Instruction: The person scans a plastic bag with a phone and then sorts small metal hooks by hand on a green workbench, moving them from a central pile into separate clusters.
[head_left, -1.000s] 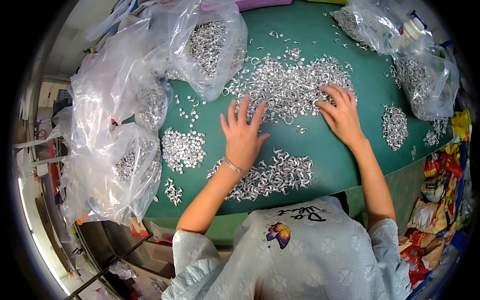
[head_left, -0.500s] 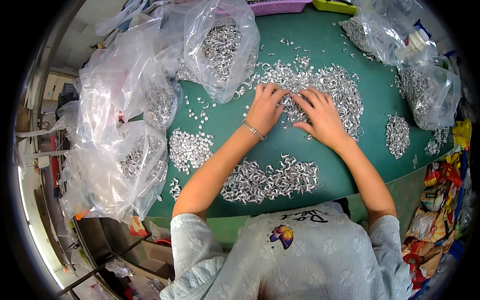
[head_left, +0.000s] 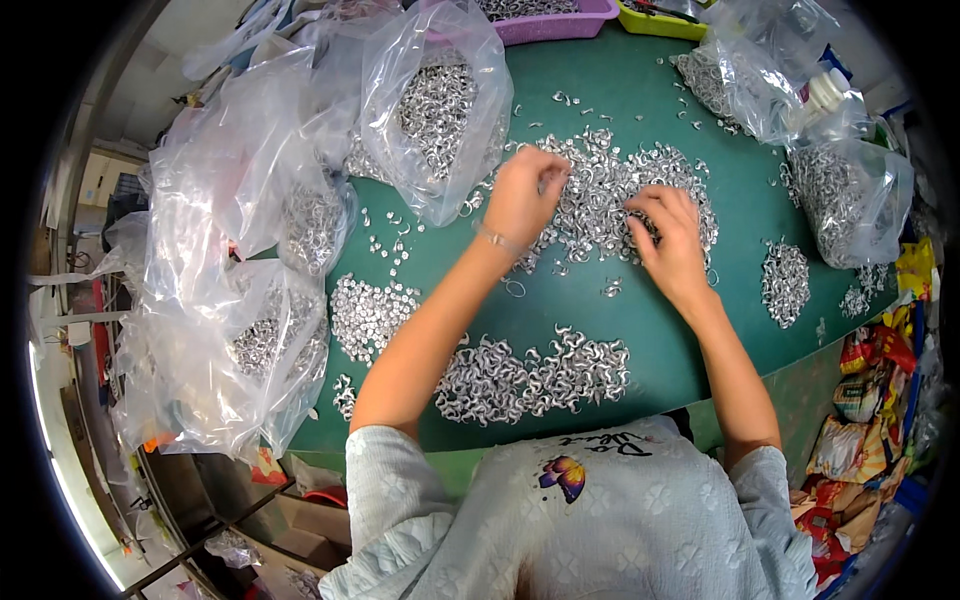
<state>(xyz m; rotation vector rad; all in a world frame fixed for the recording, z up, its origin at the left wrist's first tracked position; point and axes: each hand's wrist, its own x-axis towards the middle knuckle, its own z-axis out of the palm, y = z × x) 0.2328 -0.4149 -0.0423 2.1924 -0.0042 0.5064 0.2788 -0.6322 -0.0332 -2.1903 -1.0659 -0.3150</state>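
Green table edge near; both hands half-curled, fingers in the central metal-ring pile.

A green table fills the middle of the frame. Heaps of small silver metal pieces lie at centre and lower centre. Clear plastic bags of pieces crowd its left and upper right.

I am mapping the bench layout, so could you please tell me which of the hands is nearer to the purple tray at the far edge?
Left. The left hand lies below the purple tray; the right hand sits farther down and right.
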